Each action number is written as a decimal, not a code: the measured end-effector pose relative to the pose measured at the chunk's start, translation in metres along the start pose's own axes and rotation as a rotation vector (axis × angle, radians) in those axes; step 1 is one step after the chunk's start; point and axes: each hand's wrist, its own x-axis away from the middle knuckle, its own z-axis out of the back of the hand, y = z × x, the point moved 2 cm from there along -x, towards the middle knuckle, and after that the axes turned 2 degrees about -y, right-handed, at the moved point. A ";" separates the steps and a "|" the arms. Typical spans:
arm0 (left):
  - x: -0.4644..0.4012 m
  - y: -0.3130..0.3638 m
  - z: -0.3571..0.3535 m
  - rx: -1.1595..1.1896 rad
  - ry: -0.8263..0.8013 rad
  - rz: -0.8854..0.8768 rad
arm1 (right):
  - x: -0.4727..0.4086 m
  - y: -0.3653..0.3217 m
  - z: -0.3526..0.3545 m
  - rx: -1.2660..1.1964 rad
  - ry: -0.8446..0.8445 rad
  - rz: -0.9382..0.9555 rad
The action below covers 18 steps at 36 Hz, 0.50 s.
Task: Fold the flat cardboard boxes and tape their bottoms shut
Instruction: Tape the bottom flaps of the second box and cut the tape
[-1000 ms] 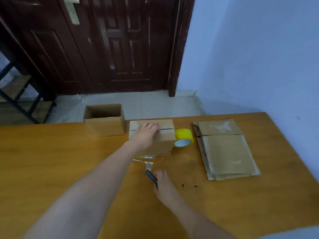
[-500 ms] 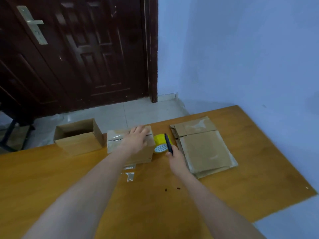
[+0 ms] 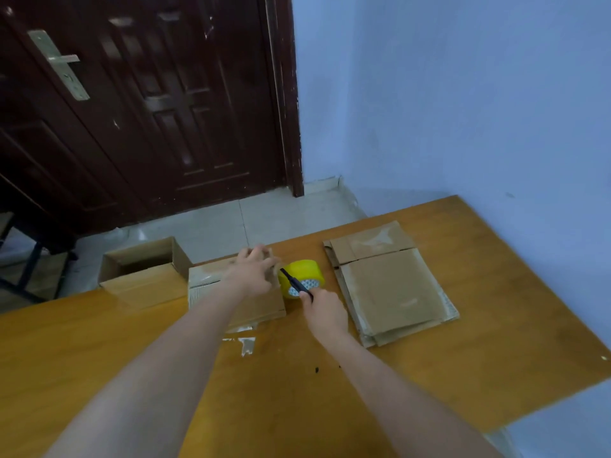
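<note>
A folded cardboard box (image 3: 258,309) lies bottom up at the table's far edge, with clear tape across its top. My left hand (image 3: 253,271) rests on the box's right end, fingers spread over it. A yellow tape roll (image 3: 305,276) lies on its side just right of the box. My right hand (image 3: 325,310) grips a dark blade-like cutter (image 3: 296,284) whose tip points up-left, between the roll and the box. A stack of flat cardboard boxes (image 3: 390,285) lies to the right.
An open, erected box (image 3: 142,276) stands left of the taped one. Scraps of clear tape (image 3: 246,343) lie on the wooden table (image 3: 463,342) in front of the box. A dark door and tiled floor are beyond the table, a blue wall to the right.
My right hand carried the cutter from the table in front of the box up to the tape roll and tilted its tip toward the box. My left hand stayed on the box.
</note>
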 end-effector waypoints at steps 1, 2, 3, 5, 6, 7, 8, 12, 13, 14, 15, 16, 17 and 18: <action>0.000 0.000 0.000 0.000 0.002 0.001 | -0.001 -0.001 0.001 -0.003 -0.002 -0.004; 0.000 -0.001 0.000 0.001 0.003 0.001 | -0.002 -0.002 0.002 -0.006 -0.004 -0.006; 0.001 -0.001 0.000 0.003 0.005 0.000 | -0.003 -0.003 0.003 -0.007 -0.006 -0.008; 0.001 -0.002 0.001 0.003 0.010 -0.005 | -0.004 -0.005 0.005 -0.003 -0.009 -0.003; 0.001 -0.002 0.001 0.002 0.011 -0.006 | -0.005 -0.005 0.005 0.001 -0.011 0.002; 0.001 -0.001 0.002 0.002 0.011 -0.006 | -0.006 -0.006 0.005 0.006 -0.016 0.005; 0.001 -0.001 0.001 0.000 0.011 -0.007 | -0.006 -0.006 0.006 0.015 -0.020 0.008; 0.002 -0.001 0.001 -0.006 -0.001 -0.001 | -0.010 -0.008 0.011 0.067 -0.040 0.032; 0.003 -0.001 0.001 -0.010 -0.003 0.000 | -0.012 -0.009 0.013 0.079 -0.044 0.040; 0.003 -0.001 0.002 -0.014 -0.003 0.000 | -0.013 -0.009 0.014 0.092 -0.050 0.051; 0.003 -0.001 0.002 -0.016 -0.004 0.000 | -0.014 -0.009 0.015 0.106 -0.056 0.061; 0.003 -0.001 0.002 -0.019 -0.003 0.001 | -0.015 -0.009 0.015 0.118 -0.058 0.070; 0.003 -0.001 0.002 -0.020 -0.004 0.002 | -0.016 -0.008 0.016 0.124 -0.056 0.075; 0.004 -0.001 0.002 -0.021 -0.003 0.002 | -0.016 -0.007 0.016 0.125 -0.052 0.079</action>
